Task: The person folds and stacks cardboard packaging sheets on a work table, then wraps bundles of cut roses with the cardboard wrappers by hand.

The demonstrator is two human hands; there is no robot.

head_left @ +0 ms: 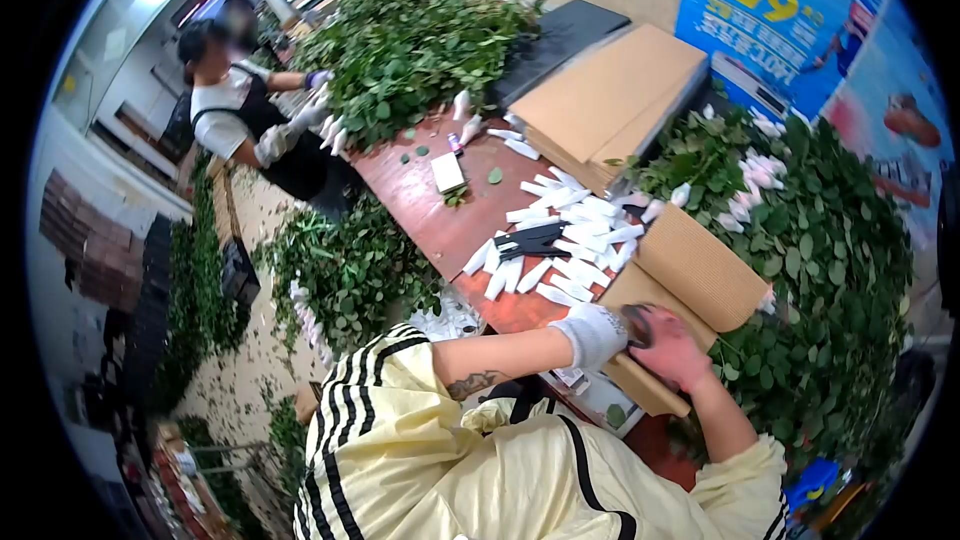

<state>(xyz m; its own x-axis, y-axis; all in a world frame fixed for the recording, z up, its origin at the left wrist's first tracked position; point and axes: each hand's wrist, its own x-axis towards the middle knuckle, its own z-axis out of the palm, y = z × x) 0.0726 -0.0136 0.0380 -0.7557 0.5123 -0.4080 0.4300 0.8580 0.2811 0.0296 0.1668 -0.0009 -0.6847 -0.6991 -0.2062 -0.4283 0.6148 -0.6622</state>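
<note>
Corrugated brown cardboard (pixel 705 266) lies at the left hand (pixel 597 335) and right hand (pixel 668 347), part rising beyond the right. Good practice: steady it with one hand and press evenly along the fold. Right fingers curl inward; fingertips being obscured, neither grip can be determined. Both forearms (pixel 505 358) slant inward. White slips (pixel 535 275) lie ahead of the left hand.

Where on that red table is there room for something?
The red table is mostly bare between the small white item and the white pieces. A narrower strip lies between the pieces and the left forearm. It is crowded by the right hand and cardboard, and at the far end under leafy stems.
</note>
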